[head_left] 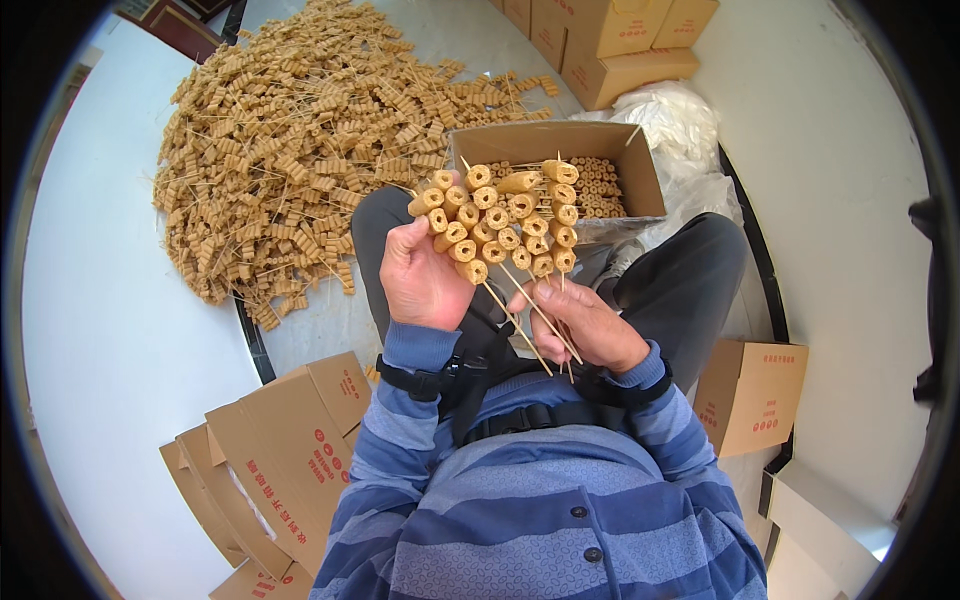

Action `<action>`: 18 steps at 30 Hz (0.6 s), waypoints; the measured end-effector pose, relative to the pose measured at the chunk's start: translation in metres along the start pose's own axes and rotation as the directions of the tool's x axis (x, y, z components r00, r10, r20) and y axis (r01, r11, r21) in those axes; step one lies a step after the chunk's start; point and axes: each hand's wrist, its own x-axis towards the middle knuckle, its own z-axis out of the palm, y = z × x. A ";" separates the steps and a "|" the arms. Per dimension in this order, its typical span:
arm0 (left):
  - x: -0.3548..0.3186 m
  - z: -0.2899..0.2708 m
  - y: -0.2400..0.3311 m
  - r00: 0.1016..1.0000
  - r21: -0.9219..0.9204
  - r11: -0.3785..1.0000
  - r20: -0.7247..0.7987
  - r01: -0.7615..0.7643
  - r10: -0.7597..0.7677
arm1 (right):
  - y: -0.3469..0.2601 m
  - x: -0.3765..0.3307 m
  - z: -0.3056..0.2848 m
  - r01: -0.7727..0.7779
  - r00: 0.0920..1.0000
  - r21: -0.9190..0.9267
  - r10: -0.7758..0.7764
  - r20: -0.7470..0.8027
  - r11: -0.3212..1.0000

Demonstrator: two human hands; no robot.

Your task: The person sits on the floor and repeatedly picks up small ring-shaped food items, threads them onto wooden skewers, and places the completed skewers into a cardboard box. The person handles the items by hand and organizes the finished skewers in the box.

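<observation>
Holding a fan of skewers (505, 222) threaded with tan rolled pieces, the left hand (420, 275) is closed around the upper part of the bundle, while the right hand (585, 322) pinches the bare stick ends lower down, over the person's lap. Just beyond the hands, an open cardboard box (560, 140) holds what look like more of the same skewers in rows. A large heap of skewers (290, 130) lies on the floor to the left.

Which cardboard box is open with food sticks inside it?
The open box past the person's knees, just beyond the skewers held in both hands. The other boxes are closed or folded flat.
</observation>
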 end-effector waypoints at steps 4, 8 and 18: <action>-0.006 0.004 -0.006 0.996 -0.005 1.000 0.087 0.007 -0.007 | 0.005 0.000 0.001 -0.031 0.999 -0.006 0.032 0.022 0.999; -0.009 0.003 -0.009 0.998 0.021 1.000 0.058 0.012 -0.014 | 0.008 0.003 0.003 -0.060 0.998 -0.060 0.059 -0.015 0.996; -0.016 -0.007 -0.014 0.990 0.040 0.990 0.046 0.134 -0.136 | 0.009 0.004 0.004 -0.081 0.997 -0.180 0.078 -0.025 0.980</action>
